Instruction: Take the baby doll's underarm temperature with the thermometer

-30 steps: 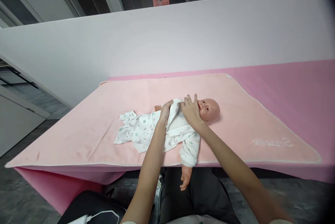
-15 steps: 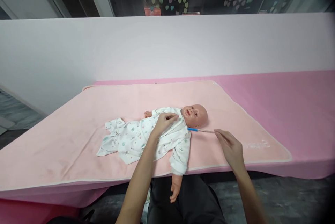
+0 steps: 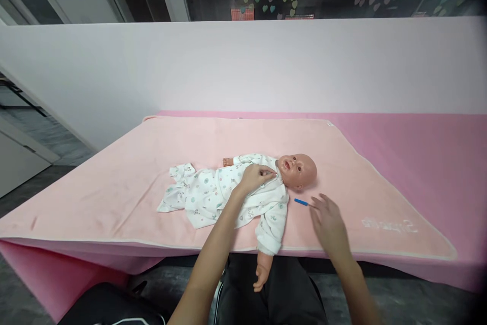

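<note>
A baby doll (image 3: 299, 170) lies on its back on a peach blanket (image 3: 125, 178), head to the right. It wears a white printed shirt (image 3: 272, 218) and matching trousers (image 3: 201, 193); one arm hangs over the near edge. My left hand (image 3: 255, 178) rests over the chest, fingertips pinched at the shirt's neckline. To the right of the shoulder is a thin stick with a blue end (image 3: 301, 202), apart from the doll. Over the stick's other end is my right hand (image 3: 329, 223), its fingers spread and partly hiding the thin part.
Pink cloth (image 3: 426, 163) covers the table under the blanket. Behind it runs a white partition (image 3: 266, 66), with dark glass and heart stickers above. My legs (image 3: 292, 294) are beneath the near edge; a black object (image 3: 110, 307) stands at lower left.
The stick's blue end has come away from the doll's neck, and my right hand's fingers have spread from their pinch on it. My left hand stays at the neckline. The view has shifted left.
</note>
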The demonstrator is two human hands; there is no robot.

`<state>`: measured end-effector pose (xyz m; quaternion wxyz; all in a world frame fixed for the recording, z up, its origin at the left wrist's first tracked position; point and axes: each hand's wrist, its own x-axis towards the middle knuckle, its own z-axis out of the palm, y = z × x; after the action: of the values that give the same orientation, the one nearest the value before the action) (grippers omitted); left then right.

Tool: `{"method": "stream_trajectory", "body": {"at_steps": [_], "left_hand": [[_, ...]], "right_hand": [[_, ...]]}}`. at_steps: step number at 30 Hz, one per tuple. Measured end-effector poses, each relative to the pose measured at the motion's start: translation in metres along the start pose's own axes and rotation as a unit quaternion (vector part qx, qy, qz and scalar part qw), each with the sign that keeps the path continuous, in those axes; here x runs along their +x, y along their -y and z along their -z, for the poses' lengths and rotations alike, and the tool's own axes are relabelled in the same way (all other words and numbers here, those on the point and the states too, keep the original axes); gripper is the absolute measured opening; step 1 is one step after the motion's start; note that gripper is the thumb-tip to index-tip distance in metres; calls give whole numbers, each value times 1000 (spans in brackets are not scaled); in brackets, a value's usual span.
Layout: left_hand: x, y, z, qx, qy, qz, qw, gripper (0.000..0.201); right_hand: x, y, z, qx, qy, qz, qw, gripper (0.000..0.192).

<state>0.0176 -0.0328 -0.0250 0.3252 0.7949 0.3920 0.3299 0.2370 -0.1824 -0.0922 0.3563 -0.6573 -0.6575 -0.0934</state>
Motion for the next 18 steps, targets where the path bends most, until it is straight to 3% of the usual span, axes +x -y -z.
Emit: {"method": "stream_trajectory", "body": {"at_steps": [2, 5, 13, 18], "left_hand": [[0, 1, 0, -12, 4, 1, 1000, 25], [-1, 2, 1, -45, 8, 2, 999, 24], [-2, 0, 8, -163, 45, -38, 985, 16], [-3, -2, 12, -232, 50, -4, 971, 20]], "right_hand": [[12, 29, -9, 55, 48, 49, 996, 37], [31, 60, -20, 117, 52, 68, 989, 35], [70, 89, -37, 212, -35, 34, 976, 27], [77, 107, -55, 249, -94, -37, 963, 28]]}}
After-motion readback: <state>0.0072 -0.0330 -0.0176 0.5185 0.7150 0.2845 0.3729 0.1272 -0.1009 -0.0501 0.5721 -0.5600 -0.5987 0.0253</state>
